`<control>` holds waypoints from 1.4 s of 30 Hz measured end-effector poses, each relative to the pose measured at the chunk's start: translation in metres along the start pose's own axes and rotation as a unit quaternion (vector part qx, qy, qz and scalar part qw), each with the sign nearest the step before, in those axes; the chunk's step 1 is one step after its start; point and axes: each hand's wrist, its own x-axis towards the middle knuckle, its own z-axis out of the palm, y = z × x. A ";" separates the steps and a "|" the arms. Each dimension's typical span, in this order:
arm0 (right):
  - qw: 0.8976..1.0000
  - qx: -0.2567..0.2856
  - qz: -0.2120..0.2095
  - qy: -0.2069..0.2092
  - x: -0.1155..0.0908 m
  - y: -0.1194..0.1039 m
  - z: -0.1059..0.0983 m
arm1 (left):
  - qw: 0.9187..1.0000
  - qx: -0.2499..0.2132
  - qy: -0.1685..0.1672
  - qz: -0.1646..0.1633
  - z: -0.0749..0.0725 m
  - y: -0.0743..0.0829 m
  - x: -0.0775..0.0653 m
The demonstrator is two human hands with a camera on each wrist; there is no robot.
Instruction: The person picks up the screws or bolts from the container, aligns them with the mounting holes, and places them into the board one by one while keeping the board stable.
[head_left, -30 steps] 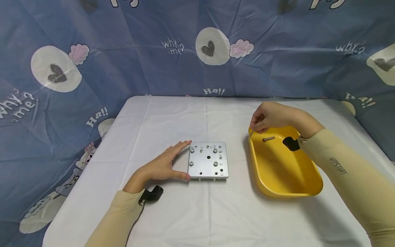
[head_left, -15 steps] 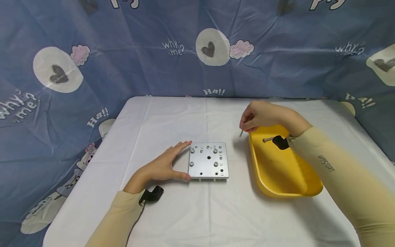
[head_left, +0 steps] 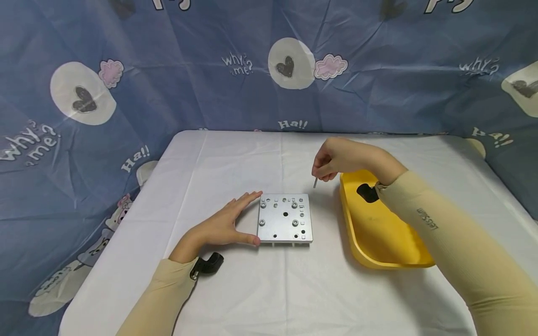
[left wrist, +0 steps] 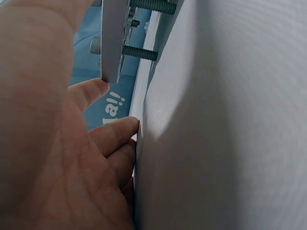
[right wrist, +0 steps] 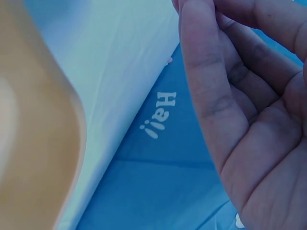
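A square silver metal plate (head_left: pixel 275 224) lies on the white table, with several holes and socket-head screws in its face. Threaded screw shanks (left wrist: pixel 141 52) stick out below it in the left wrist view, holding it a little above the cloth. My left hand (head_left: pixel 216 228) is spread at the plate's left side, index fingertip at the far corner and thumb tip at the near one. Beyond the plate's far right corner, my right hand (head_left: pixel 340 158) pinches a thin metal screw (head_left: pixel 315 183), which points downward in the air. Its upper end is hidden by the fingers.
A yellow tray (head_left: pixel 348 224) stands to the right of the plate, partly under my right forearm. Black wrist cameras (head_left: pixel 367 192) are strapped to both wrists. A blue patterned cloth (head_left: pixel 210 93) hangs behind the table.
My right hand has carried the screw leftward from the tray's far left rim toward the plate. Another screw in the tray has become hidden behind the right wrist. The left hand stays put.
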 end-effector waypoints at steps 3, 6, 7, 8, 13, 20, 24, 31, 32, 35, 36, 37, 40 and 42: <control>1.000 0.006 -0.001 -0.003 0.004 -0.002 0.001 | 1.000 -0.002 0.000 0.000 0.000 0.000 0.000; 1.000 0.006 -0.005 -0.007 0.008 -0.004 0.002 | 1.000 -0.005 0.001 0.001 0.000 0.000 0.000; 1.000 0.004 -0.006 -0.008 0.009 -0.005 0.003 | 1.000 -0.006 0.001 -0.001 0.000 0.001 0.000; 1.000 0.001 -0.009 -0.009 0.011 -0.006 0.003 | 1.000 -0.006 0.000 -0.003 0.000 0.001 0.000; 1.000 -0.007 -0.026 -0.015 0.020 -0.010 0.006 | 1.000 -0.005 -0.003 -0.014 -0.001 0.000 0.000; 0.999 -0.005 -0.032 -0.021 0.035 -0.019 0.011 | 1.000 -0.006 -0.002 -0.006 -0.001 0.000 0.001; 0.999 0.005 -0.030 -0.023 0.044 -0.026 0.016 | 1.000 -0.007 -0.001 -0.004 -0.001 -0.001 0.001; 0.999 0.024 -0.028 -0.034 0.056 -0.036 0.026 | 1.000 -0.012 -0.004 -0.006 -0.002 0.001 0.001; 0.999 0.028 -0.028 -0.038 0.058 -0.037 0.028 | 1.000 -0.014 -0.005 -0.008 -0.002 0.001 0.001; 0.998 0.036 -0.026 -0.047 0.063 -0.040 0.032 | 1.000 -0.015 -0.005 -0.010 -0.003 0.001 0.001; 0.998 0.038 -0.025 -0.050 0.065 -0.041 0.034 | 1.000 -0.015 -0.006 -0.010 -0.002 0.000 0.001; 0.997 0.042 -0.024 -0.052 0.067 -0.041 0.035 | 1.000 -0.016 -0.007 -0.013 -0.002 0.000 0.001; 0.997 0.050 -0.025 -0.058 0.073 -0.042 0.040 | 1.000 -0.015 -0.007 -0.013 -0.002 -0.001 0.002; 0.997 0.049 -0.027 -0.059 0.077 -0.042 0.042 | 1.000 -0.015 -0.008 -0.012 -0.002 -0.001 0.002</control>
